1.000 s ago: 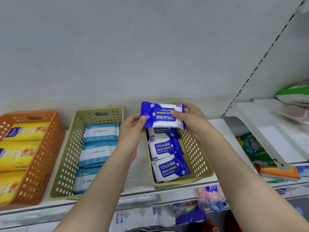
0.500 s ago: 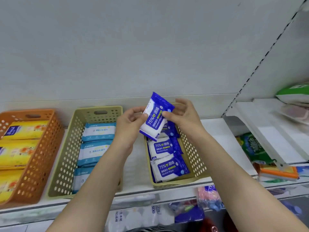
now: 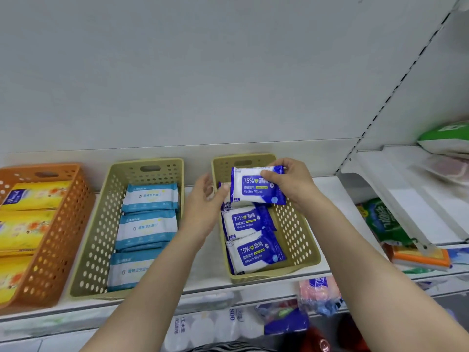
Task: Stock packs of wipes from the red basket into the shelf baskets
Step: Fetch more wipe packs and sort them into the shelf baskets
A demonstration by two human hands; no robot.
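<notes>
My right hand (image 3: 294, 185) grips a blue-and-white pack of alcohol wipes (image 3: 253, 188) by its right end, thumb on the front. The pack is face up and level over the back of the right beige shelf basket (image 3: 295, 232). Beside the pack's left edge is my left hand (image 3: 203, 199), its fingers nearly straight and the fingertips touching there. Two more of the same packs (image 3: 250, 252) lie in the front of that basket, and another is partly hidden under the held pack. At the bottom edge, something red (image 3: 317, 341) shows below the shelf.
A middle beige basket (image 3: 101, 224) holds light-blue wipe packs (image 3: 149, 226). At the left, an orange basket (image 3: 63, 224) holds yellow packs. The white shelf edge (image 3: 253, 288) runs in front. Right bay holds green packs (image 3: 383, 224) and a slanted divider.
The pack was turned from tilted on end to level and face up, then moved right and down over the basket's back. My left hand has let go of it and now only touches its edge.
</notes>
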